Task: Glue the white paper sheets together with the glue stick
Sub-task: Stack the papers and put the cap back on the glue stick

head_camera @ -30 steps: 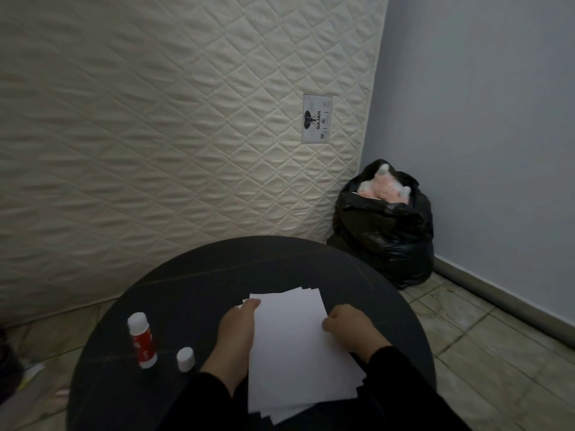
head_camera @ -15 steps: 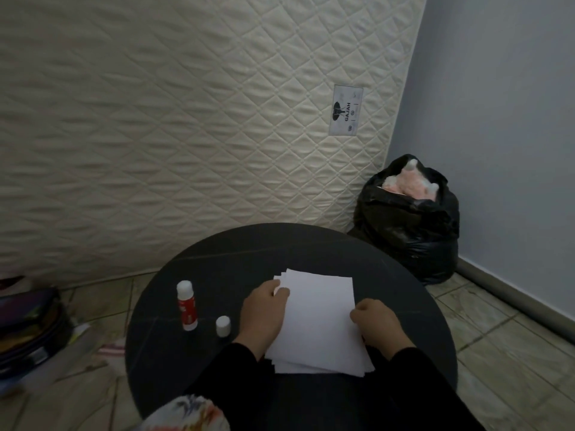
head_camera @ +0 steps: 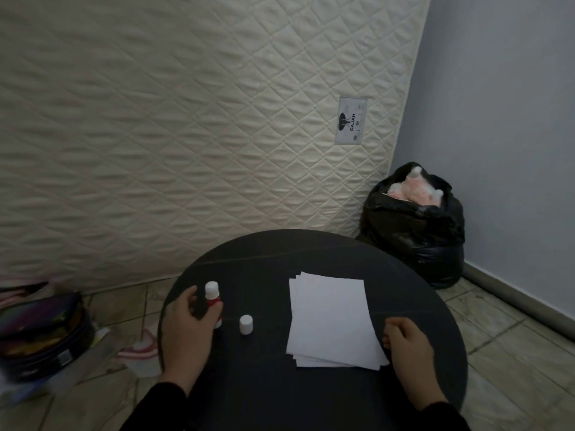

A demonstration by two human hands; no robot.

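A stack of white paper sheets (head_camera: 331,318) lies on the round black table (head_camera: 311,253), right of centre. The red and white glue stick (head_camera: 212,295) stands upright near the table's left edge, uncapped, and my left hand (head_camera: 186,331) is wrapped around its lower part. Its small white cap (head_camera: 245,324) stands on the table just right of the stick. My right hand (head_camera: 407,343) rests with curled fingers on the table at the stack's lower right corner, touching the sheets' edge.
A quilted cream mattress (head_camera: 186,119) leans against the wall behind the table. A full black rubbish bag (head_camera: 413,231) sits on the tiled floor at the right. A dark pouch and other clutter (head_camera: 40,334) lie on the floor at the left.
My left hand left the paper stack, moved left and closed around the glue stick. My right hand slid down to the stack's lower right corner. The view shifted right.
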